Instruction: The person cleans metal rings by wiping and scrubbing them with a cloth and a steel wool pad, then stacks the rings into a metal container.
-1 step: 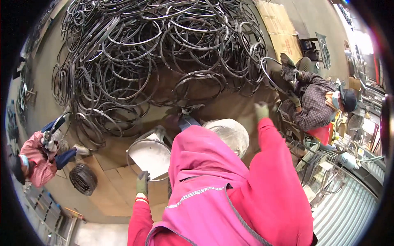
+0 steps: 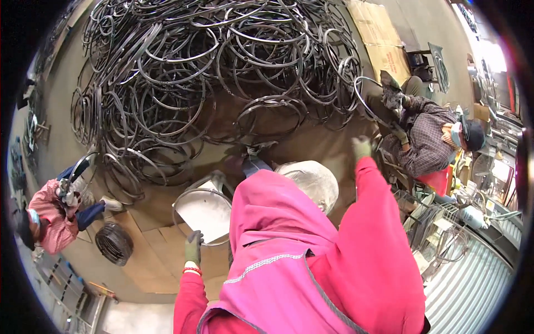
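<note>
A big heap of metal rings (image 2: 222,72) lies on the floor ahead of me. My left hand (image 2: 193,247) sits on the near rim of one ring (image 2: 203,214) just before me, over a sheet of cardboard (image 2: 150,261). My right hand (image 2: 361,147) reaches out to the right, near a seated person (image 2: 428,139). Another person (image 2: 50,217) crouches far left, a coil of wire (image 2: 114,243) beside them.

We find bare floor (image 2: 311,139) open only between the tangled heap of metal rings (image 2: 211,72) and our sack (image 2: 311,181); a seated worker (image 2: 428,139) blocks the right edge, wire racks (image 2: 439,228) beyond.
</note>
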The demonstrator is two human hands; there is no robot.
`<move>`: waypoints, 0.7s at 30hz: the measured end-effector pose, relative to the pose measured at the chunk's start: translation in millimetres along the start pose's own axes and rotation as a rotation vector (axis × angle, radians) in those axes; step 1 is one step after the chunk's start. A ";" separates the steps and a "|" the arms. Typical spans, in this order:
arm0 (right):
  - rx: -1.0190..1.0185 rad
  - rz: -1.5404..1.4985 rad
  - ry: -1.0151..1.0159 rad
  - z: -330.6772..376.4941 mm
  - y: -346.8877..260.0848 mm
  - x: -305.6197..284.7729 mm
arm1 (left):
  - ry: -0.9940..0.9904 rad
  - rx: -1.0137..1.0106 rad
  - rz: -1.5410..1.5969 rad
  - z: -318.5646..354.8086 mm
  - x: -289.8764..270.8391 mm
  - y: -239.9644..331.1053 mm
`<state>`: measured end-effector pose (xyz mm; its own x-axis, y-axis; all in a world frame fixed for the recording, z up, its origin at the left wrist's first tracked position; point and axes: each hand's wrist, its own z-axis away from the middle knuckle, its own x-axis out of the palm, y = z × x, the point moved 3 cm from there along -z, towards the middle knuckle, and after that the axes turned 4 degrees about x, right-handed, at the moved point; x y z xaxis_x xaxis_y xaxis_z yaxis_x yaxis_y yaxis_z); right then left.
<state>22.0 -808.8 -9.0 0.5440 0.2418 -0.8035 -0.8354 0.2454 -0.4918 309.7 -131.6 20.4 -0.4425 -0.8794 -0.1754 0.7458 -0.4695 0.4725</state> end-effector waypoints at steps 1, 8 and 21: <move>-0.068 0.170 0.106 -21.1 -2.1 -18.5 | 0.023 -0.003 -0.019 0.3 1.3 11.3; 0.111 0.181 0.159 -110.8 -27.7 -98.5 | -0.127 0.265 -0.133 -3.3 7.3 70.2; 0.052 0.305 0.504 -190.1 -19.5 -122.6 | 0.000 0.043 -0.201 -6.0 -31.4 42.0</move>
<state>-43.2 -1021.6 35.3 0.1652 -0.1639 -0.9726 -0.9364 0.2834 -0.2068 357.9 -124.2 40.6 -0.5804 -0.7685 -0.2694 0.6207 -0.6316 0.4645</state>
